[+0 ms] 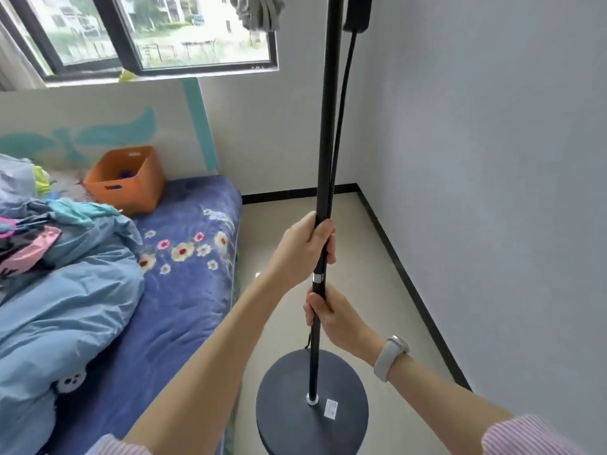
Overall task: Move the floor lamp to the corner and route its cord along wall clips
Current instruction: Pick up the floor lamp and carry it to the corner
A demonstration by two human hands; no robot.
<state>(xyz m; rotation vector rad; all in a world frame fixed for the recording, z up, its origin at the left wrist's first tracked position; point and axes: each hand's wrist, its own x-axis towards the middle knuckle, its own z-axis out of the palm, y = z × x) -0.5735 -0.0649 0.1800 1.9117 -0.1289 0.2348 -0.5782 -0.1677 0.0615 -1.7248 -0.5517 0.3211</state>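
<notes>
The floor lamp is a tall black pole (328,126) on a round dark base (285,418) standing on the pale floor between the bed and the right wall. My left hand (303,247) grips the pole just above a silver joint ring. My right hand (331,315) grips it just below that ring. A black cord (343,103) hangs from a black box (358,11) near the top and runs down beside the pole into my left hand's grip. A short bit of cord shows behind the base. No wall clips are visible.
A bed (184,290) with a blue floral sheet, crumpled blue bedding and an orange bin (126,180) fills the left side. An open window (197,37) is above it. The room corner (356,185) with black skirting lies beyond the lamp; a grey wall (492,159) runs along the right.
</notes>
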